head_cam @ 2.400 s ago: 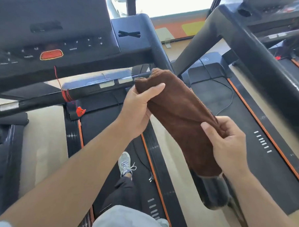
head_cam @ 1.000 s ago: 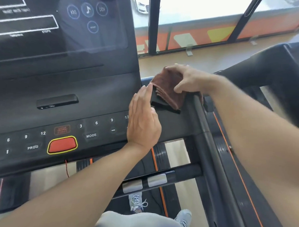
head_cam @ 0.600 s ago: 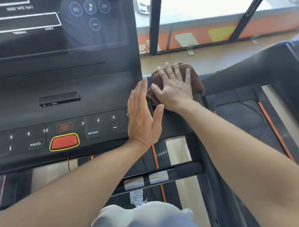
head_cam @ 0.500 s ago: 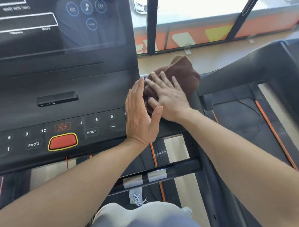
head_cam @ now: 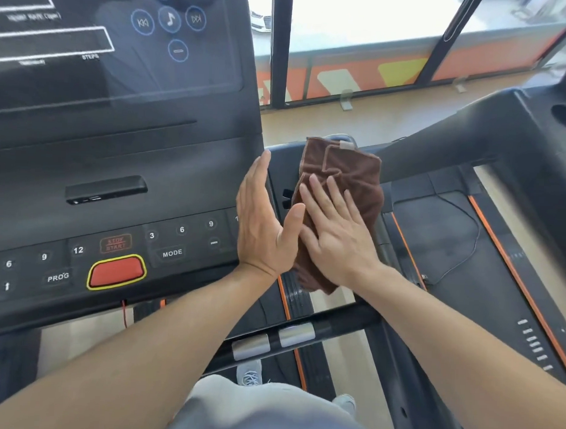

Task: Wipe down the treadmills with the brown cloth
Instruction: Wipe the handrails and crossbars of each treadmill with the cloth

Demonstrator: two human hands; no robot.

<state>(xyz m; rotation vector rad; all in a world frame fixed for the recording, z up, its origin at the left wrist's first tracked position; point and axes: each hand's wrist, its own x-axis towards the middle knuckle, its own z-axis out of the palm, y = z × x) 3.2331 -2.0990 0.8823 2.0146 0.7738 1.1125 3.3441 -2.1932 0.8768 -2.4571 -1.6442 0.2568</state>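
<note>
While flat, two hands (head_cam: 335,239), one brown cloth (head_cam: 351,172), two treadmills (head_cam: 147,163)

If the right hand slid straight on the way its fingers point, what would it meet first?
The right hand lies flat on the cloth, fingers pointing up and slightly left. It would first cross more cloth, then probably the console edge, though depth there is unclear.

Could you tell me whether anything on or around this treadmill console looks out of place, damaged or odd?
Nothing looks damaged or spilled. The brown cloth lies bunched on the console's right edge under the flat right hand, one end hanging off. The left hand rests open on the console beside it.
</note>
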